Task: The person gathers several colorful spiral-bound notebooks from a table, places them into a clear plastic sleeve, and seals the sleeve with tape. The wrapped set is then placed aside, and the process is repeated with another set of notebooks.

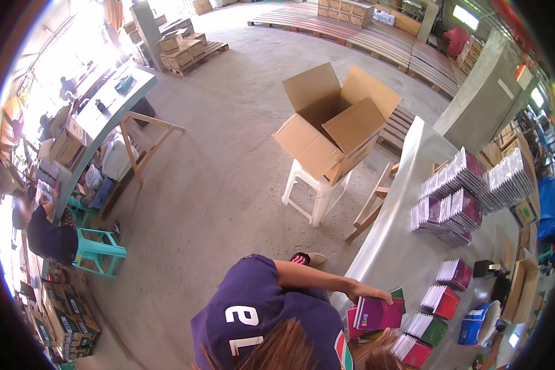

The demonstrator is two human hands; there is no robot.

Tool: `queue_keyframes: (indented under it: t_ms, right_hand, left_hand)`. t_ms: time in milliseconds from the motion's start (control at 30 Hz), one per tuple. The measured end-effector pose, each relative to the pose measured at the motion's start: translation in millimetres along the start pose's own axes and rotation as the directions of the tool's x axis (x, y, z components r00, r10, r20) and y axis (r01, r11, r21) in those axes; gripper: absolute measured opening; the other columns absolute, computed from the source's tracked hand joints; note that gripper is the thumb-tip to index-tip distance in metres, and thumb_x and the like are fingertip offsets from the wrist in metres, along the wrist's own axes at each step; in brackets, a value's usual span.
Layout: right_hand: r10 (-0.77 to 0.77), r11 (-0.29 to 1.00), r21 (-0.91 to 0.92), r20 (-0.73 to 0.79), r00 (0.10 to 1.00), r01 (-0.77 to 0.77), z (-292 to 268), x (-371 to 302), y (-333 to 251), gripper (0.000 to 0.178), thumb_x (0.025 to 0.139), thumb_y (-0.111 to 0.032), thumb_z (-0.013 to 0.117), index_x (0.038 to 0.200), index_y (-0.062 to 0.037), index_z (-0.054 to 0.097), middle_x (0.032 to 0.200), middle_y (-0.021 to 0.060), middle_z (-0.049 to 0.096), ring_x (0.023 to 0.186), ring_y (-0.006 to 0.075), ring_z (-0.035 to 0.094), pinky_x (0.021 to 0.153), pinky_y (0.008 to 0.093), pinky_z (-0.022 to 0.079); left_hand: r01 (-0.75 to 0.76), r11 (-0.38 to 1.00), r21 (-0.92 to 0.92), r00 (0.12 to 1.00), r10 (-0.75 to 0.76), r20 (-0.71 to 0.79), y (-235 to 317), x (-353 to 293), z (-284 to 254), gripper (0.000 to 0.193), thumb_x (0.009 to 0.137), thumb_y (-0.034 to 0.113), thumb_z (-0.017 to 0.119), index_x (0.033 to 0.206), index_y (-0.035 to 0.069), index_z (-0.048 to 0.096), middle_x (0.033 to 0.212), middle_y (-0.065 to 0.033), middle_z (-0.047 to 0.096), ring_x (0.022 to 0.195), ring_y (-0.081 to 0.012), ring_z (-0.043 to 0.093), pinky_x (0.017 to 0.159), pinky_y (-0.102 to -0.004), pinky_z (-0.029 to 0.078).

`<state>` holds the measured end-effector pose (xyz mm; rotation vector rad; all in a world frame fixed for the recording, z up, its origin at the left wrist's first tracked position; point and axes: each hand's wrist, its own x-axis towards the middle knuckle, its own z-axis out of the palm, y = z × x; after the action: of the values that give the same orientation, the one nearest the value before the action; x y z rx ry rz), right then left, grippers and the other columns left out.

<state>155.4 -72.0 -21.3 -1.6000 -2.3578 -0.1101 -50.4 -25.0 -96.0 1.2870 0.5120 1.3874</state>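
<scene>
My left arm in a purple short sleeve reaches right to the table. With my left hand (371, 292) I grip a small bunch of spiral notebooks (379, 313), fingers over the top edge. A purple cover faces up, with pink and green ones showing at its sides. Strands of hair hang over the area below them, and my right hand does not show. Beside the bunch runs a row of short notebook stacks: purple (455, 273), red (441, 301), green (427, 328) and another red (412, 351).
Plastic-wrapped notebook stacks (462, 169) stand farther along the grey table (391, 225). A blue-and-white tub (478, 322) and a black tape dispenser (487, 269) sit to the right. An open carton (339, 123) rests on a white stool (314, 200). At far left, a person (52, 237) sits near a turquoise stool (100, 248).
</scene>
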Motion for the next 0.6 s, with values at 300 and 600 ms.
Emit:
queue_keyframes:
  t_ms: [300,600]
  right_hand:
    - [0.175,0.937,0.292,0.090,0.980,-0.194,-6.1,-12.8,16.4,0.052,0.085,-0.013,0.055,0.134,-0.0015,0.043,0.137,0.0199,0.045,0.126,0.0372,0.044,0.108,0.0474,0.033]
    - [0.210,0.859,0.446,0.146,0.967,-0.254,-3.0,-11.5,15.8,0.057,0.083,-0.008,0.055,0.137,-0.0025,0.041,0.138,0.0182,0.045,0.126,0.0344,0.045,0.107,0.0455,0.034]
  left_hand:
    - [0.748,0.655,-0.104,0.651,-0.694,0.307,2.3,29.6,44.6,0.095,0.089,0.066,0.043,0.152,0.020,-0.012,0.148,-0.0135,0.029,0.125,-0.0213,0.041,0.099,-0.0433,0.043]
    - [0.344,0.710,0.614,0.623,-0.662,0.417,43.7,53.7,45.1,0.126,0.061,0.065,0.079,0.150,0.006,0.012,0.134,-0.0285,0.045,0.124,-0.0382,0.047,0.101,-0.0460,0.041]
